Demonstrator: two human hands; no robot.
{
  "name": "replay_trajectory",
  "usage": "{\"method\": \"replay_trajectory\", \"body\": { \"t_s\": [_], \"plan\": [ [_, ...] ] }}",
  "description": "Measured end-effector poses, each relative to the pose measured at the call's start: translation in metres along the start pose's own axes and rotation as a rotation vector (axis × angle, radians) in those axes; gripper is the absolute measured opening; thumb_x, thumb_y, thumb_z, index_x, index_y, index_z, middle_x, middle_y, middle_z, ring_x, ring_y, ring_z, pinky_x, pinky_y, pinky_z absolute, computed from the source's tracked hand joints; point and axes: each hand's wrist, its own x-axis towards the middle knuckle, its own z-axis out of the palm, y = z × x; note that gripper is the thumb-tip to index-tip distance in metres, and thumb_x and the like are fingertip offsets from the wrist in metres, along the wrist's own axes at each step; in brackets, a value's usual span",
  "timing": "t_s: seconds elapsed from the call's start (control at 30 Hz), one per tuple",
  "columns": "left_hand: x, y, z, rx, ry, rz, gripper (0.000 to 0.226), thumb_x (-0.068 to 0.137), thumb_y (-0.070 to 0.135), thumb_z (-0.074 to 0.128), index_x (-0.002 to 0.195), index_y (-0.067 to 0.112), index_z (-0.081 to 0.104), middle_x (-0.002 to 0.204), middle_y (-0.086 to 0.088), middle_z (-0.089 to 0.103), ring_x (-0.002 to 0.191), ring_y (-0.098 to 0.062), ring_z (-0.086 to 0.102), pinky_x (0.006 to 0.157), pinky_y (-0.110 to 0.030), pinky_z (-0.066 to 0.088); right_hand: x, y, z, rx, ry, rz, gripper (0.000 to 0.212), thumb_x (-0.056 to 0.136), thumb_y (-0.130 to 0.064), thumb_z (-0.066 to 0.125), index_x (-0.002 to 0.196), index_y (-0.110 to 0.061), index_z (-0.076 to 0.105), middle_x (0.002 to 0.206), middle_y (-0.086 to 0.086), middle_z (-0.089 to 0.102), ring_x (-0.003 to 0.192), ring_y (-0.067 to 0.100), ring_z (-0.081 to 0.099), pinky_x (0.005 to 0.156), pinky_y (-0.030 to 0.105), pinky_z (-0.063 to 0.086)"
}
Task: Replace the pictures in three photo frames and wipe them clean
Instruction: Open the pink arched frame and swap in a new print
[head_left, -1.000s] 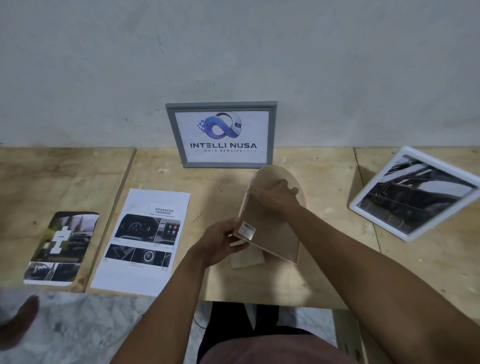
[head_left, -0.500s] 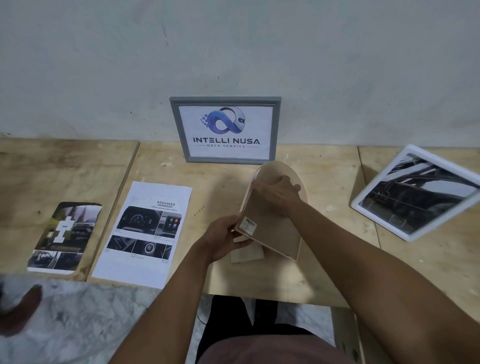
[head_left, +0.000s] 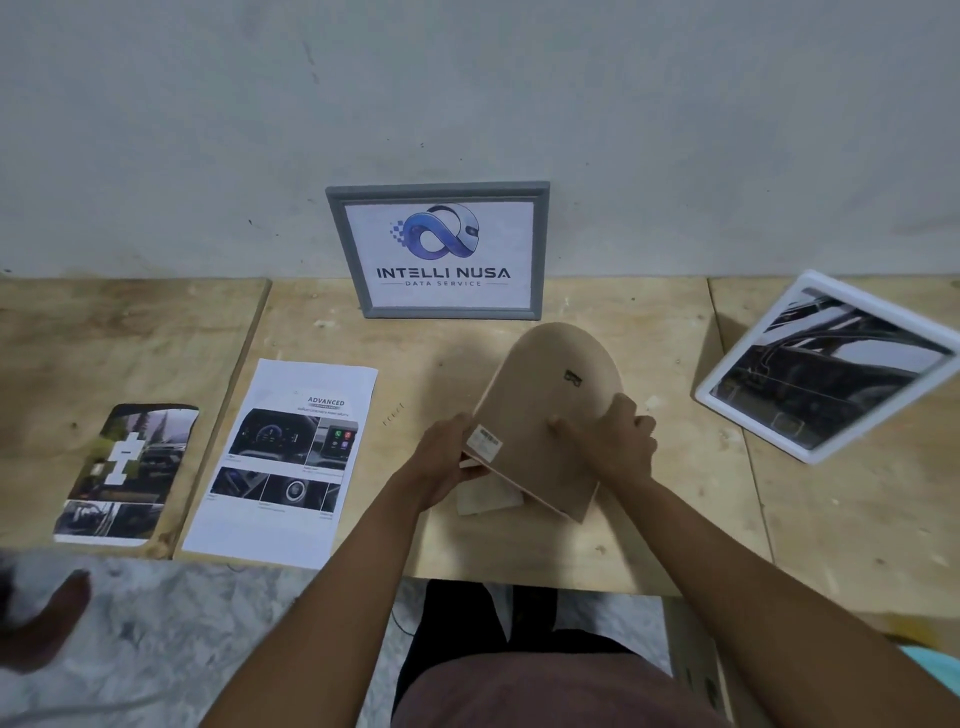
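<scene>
An arch-topped photo frame (head_left: 540, 410) is tilted with its brown back board facing me, held above the wooden table (head_left: 519, 551). My left hand (head_left: 441, 462) grips its lower left corner beside a white sticker. My right hand (head_left: 608, 441) lies on the right side of the back board, fingers pressing the board and curled over its edge. A pale flat piece (head_left: 488, 499) lies on the table under the frame. A grey frame (head_left: 439, 249) with a logo print leans on the wall. A white frame (head_left: 826, 369) with a dark car picture stands tilted at the right.
A printed sheet with car interior pictures (head_left: 283, 457) and an arch-cut car picture (head_left: 124, 473) lie on the table at the left. Another person's hand (head_left: 47, 618) shows at the lower left over a marbled floor. The grey wall closes the back.
My right hand slid from the upper part of the back board down to its right edge, uncovering a small hanger near the top. The view dropped slightly.
</scene>
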Motion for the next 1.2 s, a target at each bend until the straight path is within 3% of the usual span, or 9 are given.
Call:
{"method": "replay_trajectory", "body": {
  "t_s": [0.13, 0.4, 0.57, 0.77, 0.93, 1.0, 1.07, 1.2],
  "plan": [
    [0.004, 0.002, 0.013, -0.029, 0.056, -0.012, 0.035, 0.107, 0.028, 0.044, 0.092, 0.005, 0.066, 0.088, -0.015, 0.066, 0.081, -0.026, 0.063, 0.083, -0.040, 0.054, 0.004, 0.005, 0.001, 0.029, -0.033, 0.010, 0.102, 0.075, -0.068, 0.072, 0.152, -0.018, 0.028, 0.144, 0.017, 0.039, 0.132, 0.040, 0.039, 0.104, 0.045, 0.038],
    [0.000, 0.005, 0.017, -0.295, -0.014, -0.105, 0.028, 0.106, 0.024, 0.048, 0.109, 0.002, 0.065, 0.107, -0.021, 0.068, 0.095, -0.031, 0.064, 0.083, -0.042, 0.053, 0.004, 0.005, -0.001, 0.185, -0.072, 0.034, 0.100, 0.083, -0.061, 0.070, 0.159, -0.023, 0.018, 0.153, 0.017, 0.030, 0.138, 0.037, 0.035, 0.108, 0.041, 0.036],
    [0.001, 0.005, 0.014, -0.261, -0.024, -0.119, 0.035, 0.107, 0.032, 0.047, 0.113, 0.003, 0.067, 0.108, -0.019, 0.072, 0.097, -0.030, 0.066, 0.085, -0.043, 0.055, 0.003, 0.006, -0.002, 0.210, -0.082, 0.034, 0.100, 0.082, -0.061, 0.072, 0.159, -0.024, 0.019, 0.152, 0.018, 0.027, 0.135, 0.037, 0.039, 0.107, 0.039, 0.037],
    [0.000, 0.009, 0.009, -0.131, -0.034, -0.113, 0.031, 0.105, 0.027, 0.049, 0.113, 0.003, 0.066, 0.098, -0.016, 0.073, 0.089, -0.029, 0.069, 0.084, -0.045, 0.057, 0.005, 0.007, -0.004, 0.051, -0.130, 0.007, 0.101, 0.081, -0.063, 0.070, 0.158, -0.024, 0.018, 0.150, 0.020, 0.026, 0.134, 0.041, 0.039, 0.109, 0.044, 0.037],
    [0.001, 0.009, 0.006, -0.081, -0.087, -0.086, 0.036, 0.106, 0.027, 0.048, 0.121, 0.000, 0.066, 0.103, -0.016, 0.073, 0.089, -0.028, 0.071, 0.078, -0.041, 0.062, -0.009, -0.007, -0.016, -0.258, -0.130, -0.235, 0.091, 0.065, -0.075, 0.067, 0.140, -0.032, 0.042, 0.145, 0.009, 0.032, 0.136, 0.036, 0.034, 0.105, 0.050, 0.040],
    [-0.001, 0.009, 0.007, -0.087, -0.114, -0.068, 0.035, 0.107, 0.027, 0.048, 0.116, 0.000, 0.068, 0.099, -0.015, 0.075, 0.087, -0.027, 0.073, 0.077, -0.041, 0.062, -0.021, -0.012, -0.019, -0.305, -0.217, -0.345, 0.106, 0.054, -0.086, 0.064, 0.143, -0.035, 0.037, 0.146, 0.006, 0.034, 0.136, 0.034, 0.036, 0.105, 0.052, 0.041],
    [-0.002, 0.007, 0.007, -0.092, -0.146, -0.055, 0.033, 0.106, 0.027, 0.047, 0.112, 0.002, 0.069, 0.101, -0.015, 0.075, 0.088, -0.027, 0.073, 0.079, -0.043, 0.062, -0.033, -0.014, -0.017, -0.269, -0.308, -0.381, 0.122, 0.054, -0.087, 0.068, 0.153, -0.034, 0.021, 0.155, 0.000, 0.023, 0.140, 0.031, 0.032, 0.110, 0.051, 0.038],
    [-0.001, 0.008, 0.006, -0.084, -0.211, -0.065, 0.033, 0.105, 0.027, 0.050, 0.101, 0.006, 0.074, 0.105, -0.017, 0.070, 0.095, -0.029, 0.067, 0.087, -0.048, 0.060, -0.044, -0.023, -0.010, -0.175, -0.331, -0.378, 0.131, 0.055, -0.086, 0.070, 0.158, -0.029, 0.010, 0.160, -0.001, 0.016, 0.141, 0.028, 0.034, 0.112, 0.046, 0.038]
  ]
}}
